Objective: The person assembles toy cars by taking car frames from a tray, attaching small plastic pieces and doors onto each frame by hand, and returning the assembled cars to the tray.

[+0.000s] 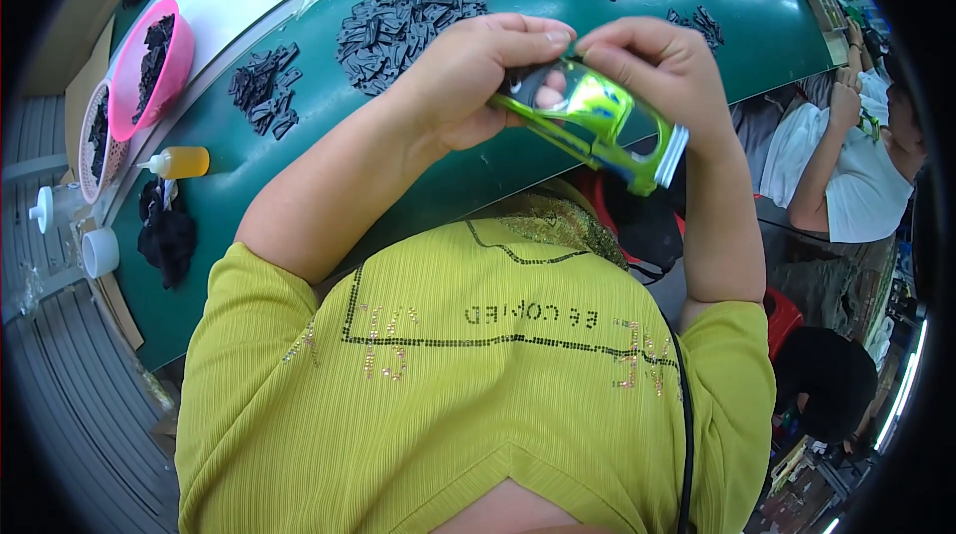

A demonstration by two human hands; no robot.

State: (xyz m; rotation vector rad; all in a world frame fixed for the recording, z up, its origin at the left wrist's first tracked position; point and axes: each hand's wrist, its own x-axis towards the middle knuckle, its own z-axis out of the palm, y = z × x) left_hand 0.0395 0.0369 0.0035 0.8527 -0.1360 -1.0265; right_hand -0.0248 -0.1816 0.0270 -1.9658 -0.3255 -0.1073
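Farthest left of the large heap of small black plastic pieces (408, 28) I see a white perforated plastic basket (117, 150) and a round pink plastic bowl (183, 54), both holding black pieces. Nearer that heap, still on its left, are a clear bottle of amber liquid (186, 162), a crumpled black cloth (167, 240) and a smaller black heap (266, 91). On my side of the large heap, my left hand (460, 71) pinches the lime-green item with clear plastic panels (602, 108), thumb and forefinger closed at its upper end. The item hangs tilted, right of the heap. My right hand (669, 66) pinches its upper edge between bent thumb and forefinger. Well right of the heap, a person in white (841, 175) sits.
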